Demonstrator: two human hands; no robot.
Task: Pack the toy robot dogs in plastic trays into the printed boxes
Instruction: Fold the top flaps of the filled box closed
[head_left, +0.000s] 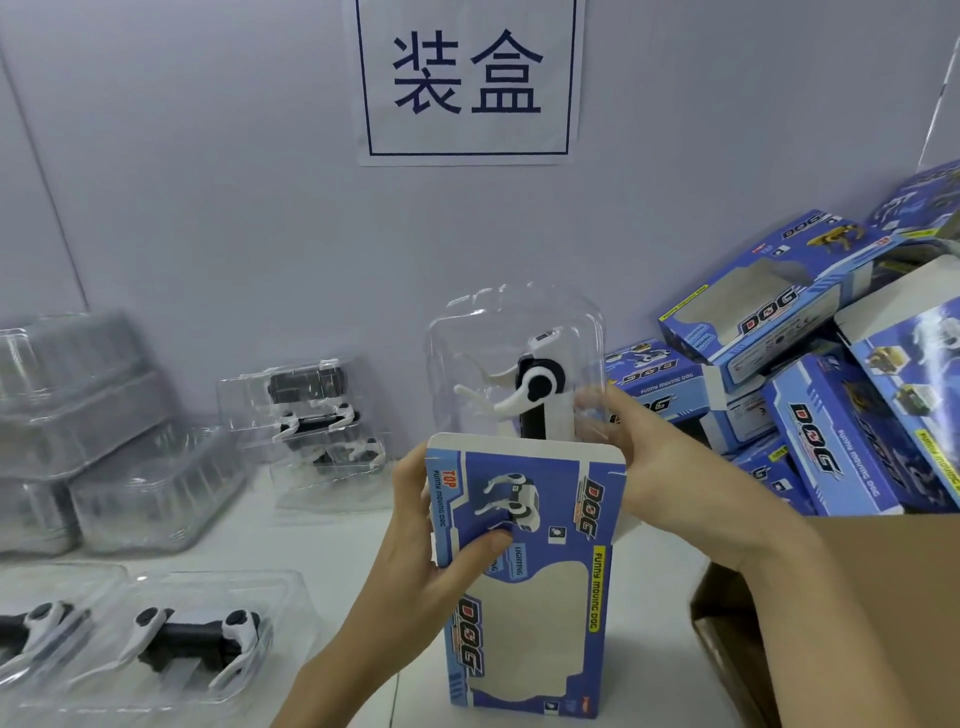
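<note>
Bright, even light; soft blur and wide-angle bending at edges.

Toy dog's (537, 387) lower half inside box (524, 571)

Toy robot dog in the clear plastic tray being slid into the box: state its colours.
The toy robot dog is white and black, shown in the head view.

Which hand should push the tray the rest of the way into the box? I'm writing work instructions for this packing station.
Probably the right hand: it already grips the clear tray where it sticks out of the box's open top. The left hand holds the printed box upright and should keep steadying it.
</note>
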